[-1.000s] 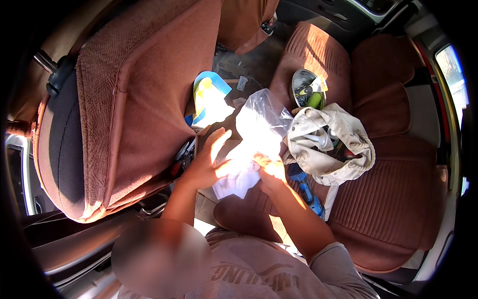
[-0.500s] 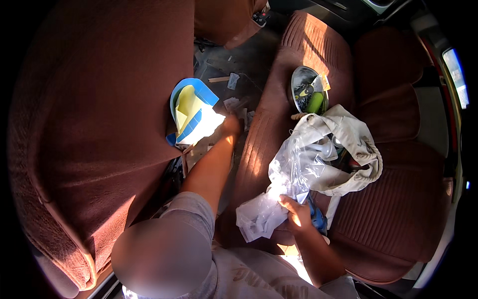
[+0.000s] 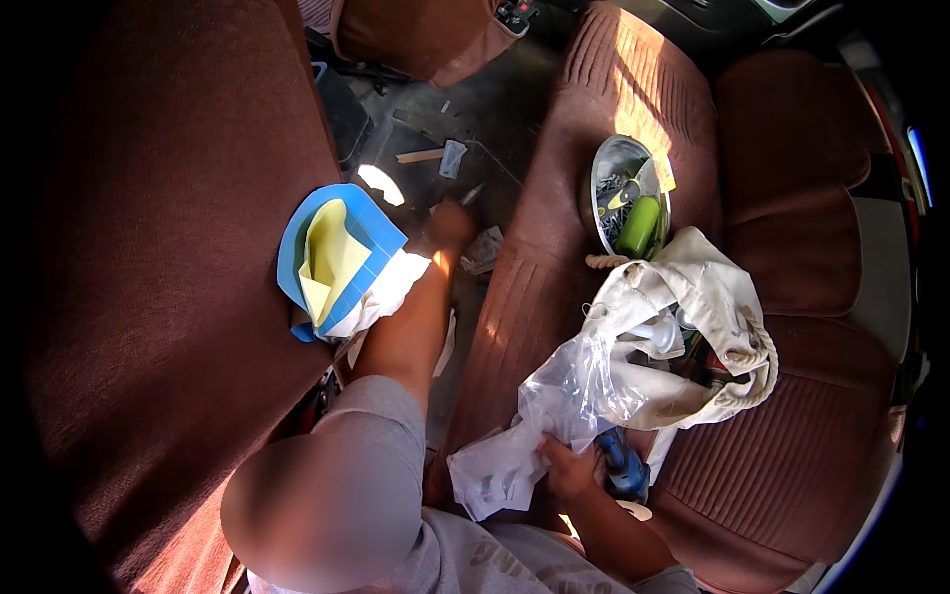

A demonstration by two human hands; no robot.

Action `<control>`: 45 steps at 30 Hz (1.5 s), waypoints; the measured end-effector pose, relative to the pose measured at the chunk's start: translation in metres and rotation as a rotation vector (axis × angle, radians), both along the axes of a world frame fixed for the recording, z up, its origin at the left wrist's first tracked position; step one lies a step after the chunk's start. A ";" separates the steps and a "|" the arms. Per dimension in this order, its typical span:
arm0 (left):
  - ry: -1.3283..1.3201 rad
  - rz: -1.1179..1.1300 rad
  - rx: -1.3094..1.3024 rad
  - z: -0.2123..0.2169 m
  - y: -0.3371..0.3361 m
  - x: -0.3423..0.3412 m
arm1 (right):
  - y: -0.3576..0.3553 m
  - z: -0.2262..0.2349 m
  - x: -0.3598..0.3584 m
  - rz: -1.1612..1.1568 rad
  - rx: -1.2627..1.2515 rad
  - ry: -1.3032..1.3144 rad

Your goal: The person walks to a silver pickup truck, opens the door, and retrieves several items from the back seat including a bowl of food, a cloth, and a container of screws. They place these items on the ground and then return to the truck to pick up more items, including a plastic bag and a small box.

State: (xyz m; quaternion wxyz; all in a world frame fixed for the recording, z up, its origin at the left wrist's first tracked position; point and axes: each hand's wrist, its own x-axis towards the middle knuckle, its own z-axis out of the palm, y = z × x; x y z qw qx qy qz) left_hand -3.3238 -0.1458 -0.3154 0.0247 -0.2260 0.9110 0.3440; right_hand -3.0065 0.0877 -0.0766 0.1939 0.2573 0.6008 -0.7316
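Observation:
My left hand (image 3: pixel 453 226) reaches down to the dark floor between the seats, close to small paper scraps. Its fingers are mostly hidden, so whether they pinch anything is unclear. A crumpled scrap of paper (image 3: pixel 482 250) lies beside the wrist. My right hand (image 3: pixel 569 467) is closed around a clear plastic bag (image 3: pixel 584 386) and several whitish sheets (image 3: pixel 495 473), above the seat's front edge. The bag trails over the mouth of a cream canvas bag (image 3: pixel 708 272) with rope handles, which holds a white plastic piece (image 3: pixel 658 332) and other items.
An oval metal bowl (image 3: pixel 600 188) with screws and a green cylinder (image 3: pixel 638 226) sits on the brown bench seat (image 3: pixel 529 287). A blue tool (image 3: pixel 621 465) lies near my right hand. At the left are a blue holder (image 3: pixel 371 223) with yellow paper and a brown seatback (image 3: pixel 198 218).
My left hand has reached farther over the floor, past the blue holder. My right hand has shifted slightly down and left with the plastic bag and sheets. The whole view has shifted.

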 end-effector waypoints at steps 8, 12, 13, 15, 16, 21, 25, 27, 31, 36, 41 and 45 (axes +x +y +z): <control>0.053 0.105 0.037 0.007 -0.026 0.045 | 0.007 -0.011 0.004 0.020 -0.072 0.022; -0.055 0.009 -0.175 0.028 0.002 0.042 | 0.013 -0.019 0.007 0.050 -0.104 0.048; -0.065 0.019 -0.252 0.016 0.006 0.041 | 0.013 -0.018 0.007 0.054 -0.106 0.046; -0.129 0.011 -0.333 -0.006 0.011 0.034 | 0.011 -0.018 0.008 0.042 -0.104 0.063; -0.181 -0.007 -0.336 -0.007 0.013 0.030 | 0.011 -0.018 0.008 0.032 -0.104 0.071; -0.455 -0.244 -0.285 -0.055 0.003 0.014 | 0.018 -0.022 0.011 0.053 -0.112 0.015; -0.068 -0.132 -0.033 -0.059 -0.023 0.030 | 0.015 -0.022 0.008 0.082 -0.107 0.097; 0.141 -0.101 0.076 -0.014 -0.027 0.067 | 0.016 -0.024 0.010 0.033 -0.109 0.034; 0.002 -0.113 0.175 0.090 -0.028 0.167 | 0.012 -0.023 0.009 0.049 -0.060 0.115; -0.252 -0.361 -0.028 0.063 -0.025 0.252 | 0.010 -0.018 0.006 0.108 -0.036 0.139; -0.205 -0.427 -0.127 0.034 -0.020 0.279 | 0.006 -0.014 0.004 0.044 -0.061 0.094; -0.098 -0.331 -0.150 0.029 -0.026 0.251 | 0.007 -0.019 0.005 0.015 -0.099 0.115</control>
